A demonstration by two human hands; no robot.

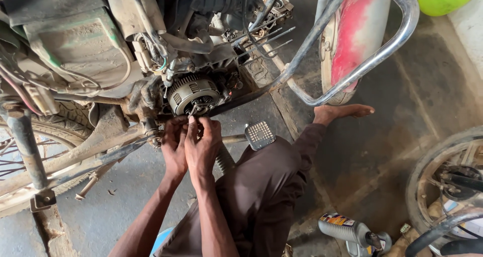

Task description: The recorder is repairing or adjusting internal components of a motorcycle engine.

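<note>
One package noted: a grey plastic oil bottle lying on its side on the concrete floor at bottom right, near the seated person's knee. Black cap end points right. A multicoloured label in yellow, red and blue wraps its upper side. No signs or screens observed.

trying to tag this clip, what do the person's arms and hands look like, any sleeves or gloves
Both arms are bare from the bottom edge of the frame to the wrists: no sleeves, gloves, watch or rings visible. The left hand and right hand show dark grime on the fingers. Lean forearms.
</note>
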